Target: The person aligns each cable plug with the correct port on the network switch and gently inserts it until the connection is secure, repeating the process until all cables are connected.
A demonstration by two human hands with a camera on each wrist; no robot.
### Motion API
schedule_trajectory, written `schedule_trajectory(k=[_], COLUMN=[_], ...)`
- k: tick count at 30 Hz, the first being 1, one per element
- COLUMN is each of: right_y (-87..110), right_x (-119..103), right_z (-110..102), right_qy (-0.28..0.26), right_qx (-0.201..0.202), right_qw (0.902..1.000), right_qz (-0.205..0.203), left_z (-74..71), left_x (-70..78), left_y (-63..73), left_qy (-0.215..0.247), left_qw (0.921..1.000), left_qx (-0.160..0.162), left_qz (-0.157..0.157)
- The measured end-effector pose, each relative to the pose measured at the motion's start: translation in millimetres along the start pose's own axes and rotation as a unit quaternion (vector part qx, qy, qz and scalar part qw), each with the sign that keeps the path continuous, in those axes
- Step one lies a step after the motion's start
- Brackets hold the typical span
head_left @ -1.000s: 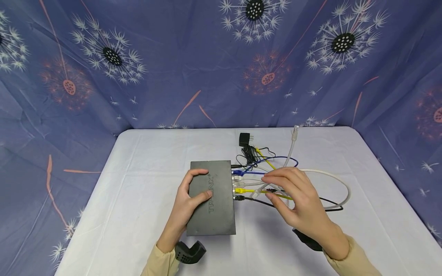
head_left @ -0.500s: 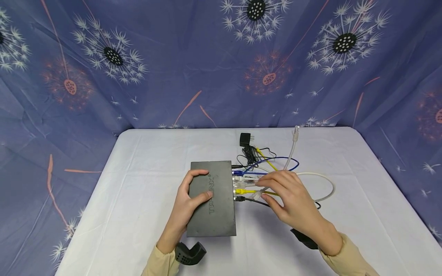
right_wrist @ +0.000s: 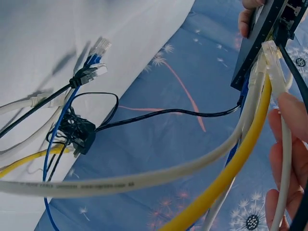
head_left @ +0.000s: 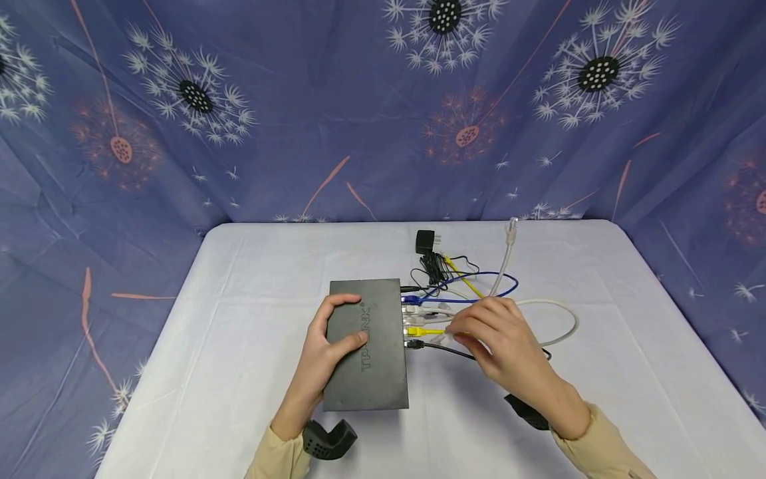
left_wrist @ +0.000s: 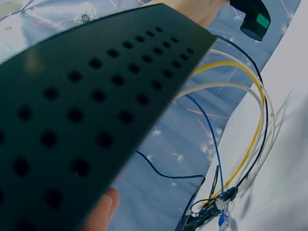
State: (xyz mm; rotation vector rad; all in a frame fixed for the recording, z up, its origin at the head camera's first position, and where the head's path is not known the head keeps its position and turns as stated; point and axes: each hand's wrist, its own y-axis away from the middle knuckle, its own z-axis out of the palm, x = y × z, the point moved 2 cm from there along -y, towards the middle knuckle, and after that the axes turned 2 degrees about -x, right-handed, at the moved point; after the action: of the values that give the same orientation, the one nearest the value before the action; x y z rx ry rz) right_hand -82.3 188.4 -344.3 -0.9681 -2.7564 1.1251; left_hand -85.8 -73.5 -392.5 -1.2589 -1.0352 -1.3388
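My left hand (head_left: 326, 346) grips a dark grey network switch (head_left: 383, 386) marked TP-LINK, thumb and a finger lying over its top. In the left wrist view, the switch's perforated casing (left_wrist: 86, 115) fills much of the picture, with a fingertip at its lower edge. My right hand (head_left: 509, 346) pinches a whitish network cable just behind its clear plug (right_wrist: 273, 60), as the right wrist view shows; this plug is close to the port side. Blue (head_left: 411, 301), yellow (head_left: 419, 331) and black (head_left: 414, 344) cable plugs sit in that side, along with whitish ones.
A black power adapter (head_left: 425, 241) with bundled cord lies behind the cables on the white-covered table (head_left: 269, 253). One whitish cable's loose end (head_left: 511, 231) points toward the back edge. Patterned blue cloth (head_left: 335, 100) hangs behind the table.
My right hand has moved left toward the switch, bringing the whitish cable along, and its fingertips have drawn closer together. The white loop on the right has pulled in. My left hand stays put.
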Motion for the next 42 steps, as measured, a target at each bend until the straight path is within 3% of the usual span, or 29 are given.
schedule_trajectory(k=[10, 18, 29, 42], right_y=[-6.7, -9.4, -8.3, -5.9], right_x=[-4, -15, -26, -33], right_z=[-19, -24, -13, 8], right_qy=[-0.007, -0.028, -0.056, -0.052], right_qx=[0.092, 0.144, 0.154, 0.154], right_qw=[0.9957, 0.9892, 0.9864, 0.9862], right_qz=[-0.005, -0.011, 0.011, 0.028], left_z=[-0.7, -0.9, 1.8, 6.0], left_x=[-0.9, 1.1, 8.0, 14.0], left_y=[-2.8, -6.2, -6.8, -5.3], left_qy=[-0.001, -0.005, 0.007, 0.013], left_qw=[1.0, 0.9995, 0.9994, 0.9993], left_qx=[0.007, 0.023, 0.026, 0.028], left_qz=[0.001, 0.019, 0.022, 0.02])
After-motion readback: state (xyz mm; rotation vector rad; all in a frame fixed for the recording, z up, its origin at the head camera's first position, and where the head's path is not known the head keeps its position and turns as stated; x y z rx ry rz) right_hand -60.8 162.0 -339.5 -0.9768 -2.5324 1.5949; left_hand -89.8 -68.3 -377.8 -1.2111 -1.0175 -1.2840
